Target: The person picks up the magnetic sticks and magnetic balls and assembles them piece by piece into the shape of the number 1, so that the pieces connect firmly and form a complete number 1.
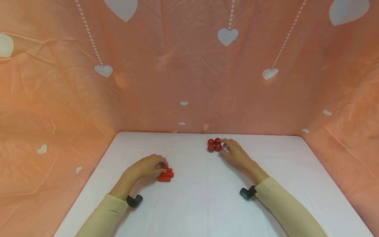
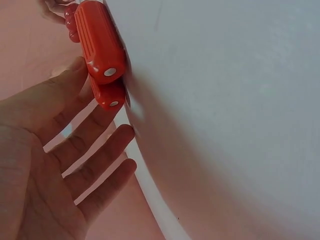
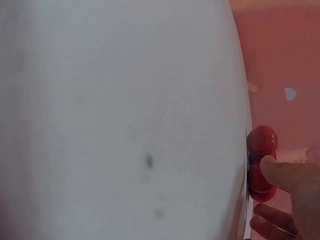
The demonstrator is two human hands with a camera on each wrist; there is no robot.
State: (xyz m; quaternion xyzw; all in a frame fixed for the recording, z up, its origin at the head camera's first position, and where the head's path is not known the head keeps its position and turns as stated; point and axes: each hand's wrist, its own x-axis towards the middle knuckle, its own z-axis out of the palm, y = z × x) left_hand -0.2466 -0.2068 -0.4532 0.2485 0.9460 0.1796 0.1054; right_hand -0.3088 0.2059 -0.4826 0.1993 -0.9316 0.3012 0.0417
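Note:
My left hand [image 1: 149, 166] is at a small stack of red ribbed, rounded plastic pieces [image 1: 164, 179], lying side by side on the white table. Thumb and index finger pinch the farthest piece; the other fingers stretch loosely past it. In the left wrist view a red piece [image 2: 100, 42] shows lengthwise grooves and a pale dot on its end. Farther back, several glossy dark red balls [image 1: 211, 148] sit close together in a square. My right hand [image 1: 235, 153] holds the right-hand pair, index finger on the far ball, thumb [image 3: 272, 170] against the near ball [image 3: 257, 177].
The white tabletop [image 1: 192, 204] ends at an orange-pink cloth backdrop [image 1: 189, 82] with white hearts, which also hangs at both sides. A dark wrist camera [image 1: 134, 200] sits at the left cuff, another camera [image 1: 248, 192] at the right.

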